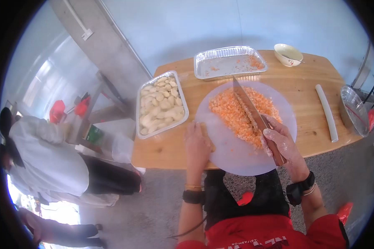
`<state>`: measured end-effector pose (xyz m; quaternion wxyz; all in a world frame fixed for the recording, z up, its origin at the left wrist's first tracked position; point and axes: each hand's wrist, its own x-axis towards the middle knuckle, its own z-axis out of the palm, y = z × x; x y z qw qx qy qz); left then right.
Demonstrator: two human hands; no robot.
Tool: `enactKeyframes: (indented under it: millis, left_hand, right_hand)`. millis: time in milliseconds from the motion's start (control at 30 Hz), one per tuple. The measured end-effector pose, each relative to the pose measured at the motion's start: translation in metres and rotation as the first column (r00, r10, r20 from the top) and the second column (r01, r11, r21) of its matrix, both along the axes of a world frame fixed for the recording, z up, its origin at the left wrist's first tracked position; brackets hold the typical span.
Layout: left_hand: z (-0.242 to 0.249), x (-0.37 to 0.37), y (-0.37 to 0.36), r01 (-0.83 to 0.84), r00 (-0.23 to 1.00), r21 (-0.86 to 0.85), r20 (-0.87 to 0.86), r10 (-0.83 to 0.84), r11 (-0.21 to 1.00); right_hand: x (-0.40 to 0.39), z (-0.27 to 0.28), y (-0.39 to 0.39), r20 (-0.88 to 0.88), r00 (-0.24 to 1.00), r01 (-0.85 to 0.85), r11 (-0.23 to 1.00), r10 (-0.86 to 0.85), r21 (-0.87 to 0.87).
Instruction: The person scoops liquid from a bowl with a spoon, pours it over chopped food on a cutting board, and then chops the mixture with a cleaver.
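Observation:
My right hand (280, 139) is closed around the handle of a long, broad knife (250, 108). Its blade points away from me, lying over a heap of finely chopped orange and white food (224, 108), with bits stuck along the steel. The heap spreads across a round, whitish cutting board (237, 159). At the board's left edge, my left hand (196, 143) rests with its fingers curled by a tan flat piece (207, 137), partly hidden under it; what this piece is I cannot make out. Pale smears cover the fingers of my right hand.
Left of the board, a foil tray (186, 108) holds many pale dumplings. Behind stand another foil tray (214, 74) with orange scraps and a bowl (287, 56). A white rod (327, 113) and a metal basin (354, 112) are at right. A person (50, 153) stands at left.

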<state>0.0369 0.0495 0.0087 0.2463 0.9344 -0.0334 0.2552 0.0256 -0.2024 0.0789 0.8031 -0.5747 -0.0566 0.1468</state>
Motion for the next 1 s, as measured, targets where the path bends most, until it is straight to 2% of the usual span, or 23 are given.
enactKeyframes:
  millis: [100,233,333,500,600,733,800,900,1000]
  left_hand:
    - [0.0,0.0,0.0,-0.001,1.0,0.007,-0.007,0.001,1.0]
    - [-0.003,0.001,0.002,0.006,1.0,0.032,0.012,-0.006,0.999]
    - [0.002,0.001,0.0,-0.001,0.999,-0.002,-0.043,0.001,1.0]
    - [-0.002,0.0,0.002,0.01,1.0,0.004,-0.019,-0.01,1.0]
    - [-0.003,-0.001,0.002,0.016,1.0,-0.003,-0.022,-0.016,1.0]
    - [-0.006,0.001,0.002,-0.016,1.0,0.029,0.025,0.015,0.999]
    - [-0.002,0.0,0.001,-0.009,1.0,0.019,0.01,0.009,1.0]
    - [-0.003,0.0,0.001,0.006,1.0,0.021,0.018,-0.006,1.0]
    - [-0.005,0.0,0.002,0.016,0.999,0.021,0.048,-0.017,1.0]
  right_hand:
    - [-0.008,0.016,0.004,-0.014,1.0,0.006,1.0,-0.006,0.018]
    - [-0.004,0.008,0.008,-0.029,0.999,0.021,1.0,-0.022,-0.019]
    - [0.0,0.008,0.006,-0.001,0.998,-0.064,0.998,0.064,-0.011]
    - [-0.015,0.027,-0.002,0.002,1.0,0.012,0.999,-0.012,0.031]
    - [-0.006,0.001,-0.01,-0.02,0.999,0.025,0.999,-0.026,-0.035]
    - [-0.014,0.012,-0.013,-0.02,1.0,0.019,1.0,-0.019,-0.012]
    - [-0.025,0.02,-0.013,0.042,0.997,0.06,0.998,-0.061,0.027]
    - [-0.031,0.02,-0.016,0.021,0.992,0.126,0.992,-0.126,0.025]
    - [-0.018,-0.005,-0.022,0.012,0.997,0.082,0.994,-0.081,-0.067]
